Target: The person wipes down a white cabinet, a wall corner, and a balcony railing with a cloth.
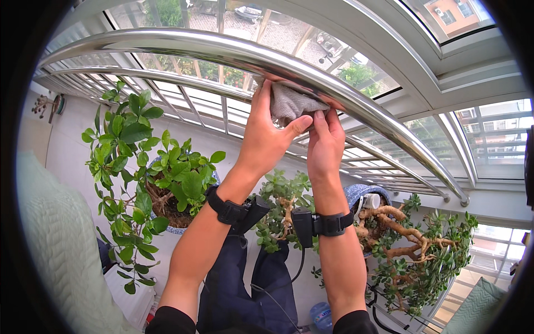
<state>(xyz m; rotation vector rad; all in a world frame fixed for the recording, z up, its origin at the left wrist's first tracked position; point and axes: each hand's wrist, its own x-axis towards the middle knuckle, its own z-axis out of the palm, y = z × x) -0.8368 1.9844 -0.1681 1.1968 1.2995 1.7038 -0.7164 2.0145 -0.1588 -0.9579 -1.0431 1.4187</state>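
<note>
A grey ribbed cloth (pixel 292 102) is bunched against the underside of a shiny metal handrail (pixel 208 44). My left hand (pixel 271 129) grips the cloth from its left side, fingers reaching up to the rail and thumb lying across the cloth's lower edge. At the cloth's lower right corner, my right hand (pixel 326 137) pinches it between thumb and fingers. Part of the cloth and some fingertips are hidden behind the folds and the rail. Both wrists wear black straps with small black devices.
Below the rail runs a thinner metal bar (pixel 167 77) with upright bars. Potted leafy plants (pixel 181 171) stand at left, a jade plant (pixel 283 208) between my arms, and another with thick stems (pixel 404 234) at right. A plastic bottle (pixel 322 315) is on the floor; windows line the far side.
</note>
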